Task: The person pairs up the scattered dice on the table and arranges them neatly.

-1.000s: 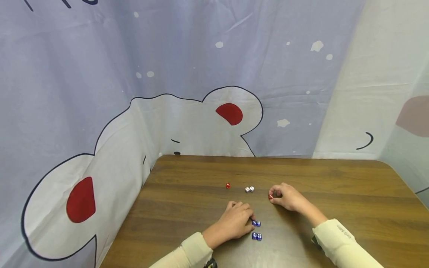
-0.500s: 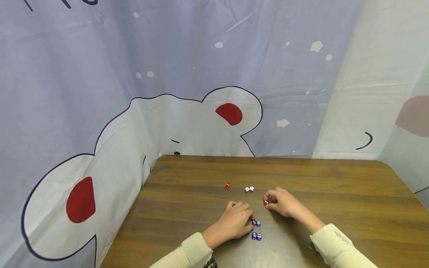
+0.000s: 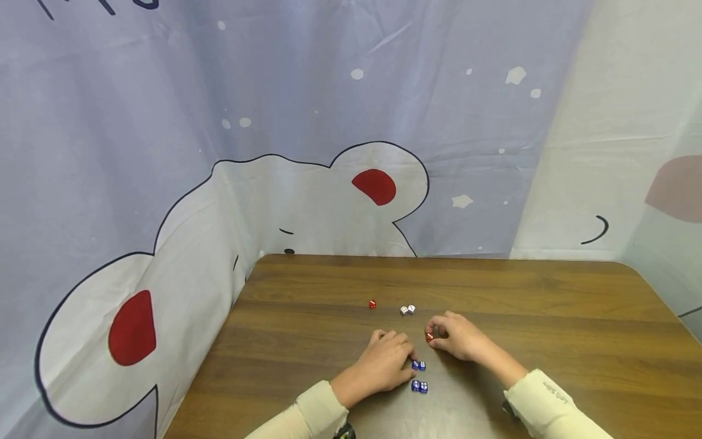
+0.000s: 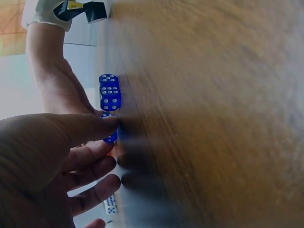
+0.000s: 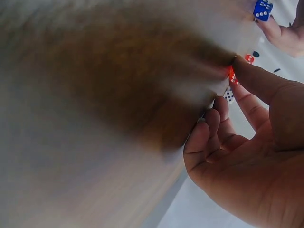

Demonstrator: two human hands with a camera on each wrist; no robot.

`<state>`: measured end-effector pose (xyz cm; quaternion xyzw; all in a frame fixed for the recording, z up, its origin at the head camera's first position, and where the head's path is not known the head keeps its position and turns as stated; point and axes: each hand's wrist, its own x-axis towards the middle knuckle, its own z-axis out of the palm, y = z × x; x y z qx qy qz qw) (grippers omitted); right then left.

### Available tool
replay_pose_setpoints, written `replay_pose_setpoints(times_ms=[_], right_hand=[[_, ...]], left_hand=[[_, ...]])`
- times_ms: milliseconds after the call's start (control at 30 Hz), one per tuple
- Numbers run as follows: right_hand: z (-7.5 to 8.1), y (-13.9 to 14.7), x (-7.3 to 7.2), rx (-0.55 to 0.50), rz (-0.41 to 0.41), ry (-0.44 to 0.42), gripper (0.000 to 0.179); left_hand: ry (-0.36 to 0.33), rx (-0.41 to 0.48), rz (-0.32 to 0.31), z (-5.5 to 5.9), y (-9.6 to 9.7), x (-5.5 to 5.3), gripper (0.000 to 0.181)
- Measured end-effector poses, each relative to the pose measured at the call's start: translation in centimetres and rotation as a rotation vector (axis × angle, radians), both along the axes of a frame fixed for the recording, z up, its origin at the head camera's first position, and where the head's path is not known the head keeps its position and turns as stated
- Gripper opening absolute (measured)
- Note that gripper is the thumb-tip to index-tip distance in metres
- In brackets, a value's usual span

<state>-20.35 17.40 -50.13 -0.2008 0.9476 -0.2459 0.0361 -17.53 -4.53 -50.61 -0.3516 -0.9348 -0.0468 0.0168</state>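
My right hand (image 3: 460,336) pinches a red die (image 3: 429,336) between thumb and forefinger, low over the table; the same red die (image 5: 232,76) shows between the fingertips in the right wrist view. Left of it, my left hand (image 3: 379,361) rests on the table, its thumb and forefinger around a blue die (image 3: 415,365). Another blue die (image 3: 422,366) sits right beside that one. Nearer to me lies a second pair of blue dice (image 3: 420,386), touching each other. In the left wrist view the thumb covers part of the held blue die (image 4: 110,135).
Two white dice (image 3: 407,310) lie together farther back on the wooden table (image 3: 307,280). A single red die (image 3: 373,303) sits to their left. A patterned curtain (image 3: 307,207) hangs behind the table's far edge.
My right hand has slid left and toward me with the red die, coming closer to the blue dice. The left hand stays in place.
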Motion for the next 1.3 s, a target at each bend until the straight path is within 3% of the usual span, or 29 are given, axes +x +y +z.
replay_pose_setpoints(times_ms=[400, 800, 933, 1300], right_hand=[[0.2, -0.8, 0.5, 0.013, 0.051, 0.022, 0.02], [0.1, -1.6, 0.8, 0.024, 0.11, 0.067, 0.021], [0.1, -1.7, 0.9, 0.027, 0.11, 0.07, 0.022], [0.2, -1.7, 0.9, 0.015, 0.107, 0.053, 0.023]], left_hand=[[-0.023, -0.002, 0.005, 0.1, 0.0, 0.0, 0.026], [-0.102, -0.008, 0.014, 1.0, -0.6, -0.2, 0.03], [-0.116, 0.015, 0.04, 1.6, -1.3, -1.0, 0.033], [-0.21, 0.203, 0.162, 3.4, -4.0, -4.6, 0.031]])
